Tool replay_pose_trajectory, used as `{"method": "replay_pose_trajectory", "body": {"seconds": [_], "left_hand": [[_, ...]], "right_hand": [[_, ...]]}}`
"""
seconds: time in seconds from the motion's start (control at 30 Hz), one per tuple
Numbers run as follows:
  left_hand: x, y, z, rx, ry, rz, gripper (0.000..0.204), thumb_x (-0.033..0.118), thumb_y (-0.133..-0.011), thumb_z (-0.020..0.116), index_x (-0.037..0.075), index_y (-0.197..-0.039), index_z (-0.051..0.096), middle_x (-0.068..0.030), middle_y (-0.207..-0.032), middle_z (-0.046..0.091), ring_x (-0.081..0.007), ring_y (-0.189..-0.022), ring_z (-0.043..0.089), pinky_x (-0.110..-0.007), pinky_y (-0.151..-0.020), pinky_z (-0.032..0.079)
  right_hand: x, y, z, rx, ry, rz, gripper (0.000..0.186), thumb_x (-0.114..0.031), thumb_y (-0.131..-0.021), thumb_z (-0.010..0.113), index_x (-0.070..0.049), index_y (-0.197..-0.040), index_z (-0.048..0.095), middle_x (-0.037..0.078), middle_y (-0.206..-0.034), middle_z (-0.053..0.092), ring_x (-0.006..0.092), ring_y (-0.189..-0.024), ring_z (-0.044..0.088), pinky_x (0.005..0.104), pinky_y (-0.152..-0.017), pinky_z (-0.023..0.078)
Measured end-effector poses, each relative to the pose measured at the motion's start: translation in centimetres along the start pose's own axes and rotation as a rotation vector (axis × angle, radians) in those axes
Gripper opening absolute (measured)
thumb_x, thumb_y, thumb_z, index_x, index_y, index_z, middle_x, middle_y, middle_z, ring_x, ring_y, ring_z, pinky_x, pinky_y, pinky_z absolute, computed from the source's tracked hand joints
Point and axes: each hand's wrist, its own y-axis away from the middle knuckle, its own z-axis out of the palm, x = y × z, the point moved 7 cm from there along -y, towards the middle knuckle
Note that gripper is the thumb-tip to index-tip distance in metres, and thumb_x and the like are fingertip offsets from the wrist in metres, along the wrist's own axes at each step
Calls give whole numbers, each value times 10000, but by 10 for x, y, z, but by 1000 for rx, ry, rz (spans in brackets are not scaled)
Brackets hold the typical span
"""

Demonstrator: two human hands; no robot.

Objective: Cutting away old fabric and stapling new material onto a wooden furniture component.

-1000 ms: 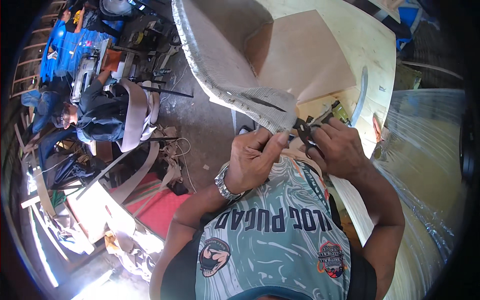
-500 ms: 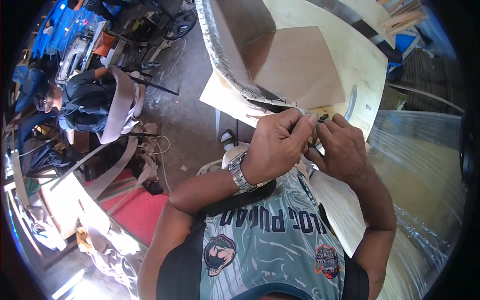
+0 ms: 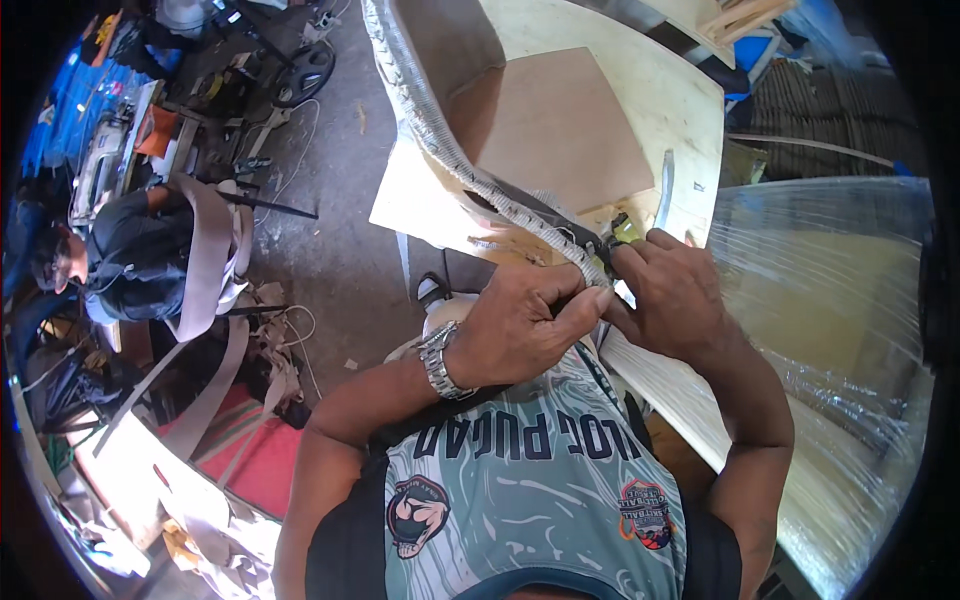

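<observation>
A long, pale, textured edge [image 3: 470, 180] runs along a curved piece lined with grey-brown material [image 3: 445, 50]. My left hand [image 3: 525, 325], with a metal watch on its wrist, pinches the near end of that edge between thumb and fingers. Close beside it, my right hand [image 3: 675, 295] is closed around a small black and yellow-green tool [image 3: 625, 228]. Its working end lies against the edge, and my fingers cover much of it, so its kind is unclear. Under the piece is a pale board [image 3: 690, 130].
A flat brown sheet [image 3: 550, 120] lies on the board, with a thin grey strip [image 3: 667, 185] nearby. To the right is a large plastic-wrapped piece [image 3: 820, 300]. At left, a person [image 3: 140, 260] sits by a sewing machine [image 3: 100, 165]. Fabric scraps [image 3: 280, 360] litter the floor.
My hands have drawn slightly apart, and more of the yellow-green tool shows. The pale edge now appears straighter down to my left fingers. The whole view has shifted a little.
</observation>
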Motion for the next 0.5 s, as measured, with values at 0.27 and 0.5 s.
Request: {"method": "replay_pose_trajectory", "body": {"seconds": [0.27, 0.5], "left_hand": [[15, 9, -28, -261, 99, 24, 375, 247, -992, 658, -18, -731, 612, -110, -576, 560, -142, -509, 473, -354, -510, 402], [18, 10, -53, -404, 12, 169, 357, 251, -983, 650, -22, -756, 609, -148, -582, 551, -187, -497, 495, -384, -531, 419]], "right_hand": [[-28, 5, -3, -49, 106, 160, 275, -253, -749, 772, -66, -886, 625, 104, -814, 675, 296, -819, 662, 433, -688, 543], [-65, -16, -3, 38, 113, 237, 303, -251, -720, 799, -79, -895, 621, 102, -801, 665, 304, -817, 670, 442, -671, 540]]}}
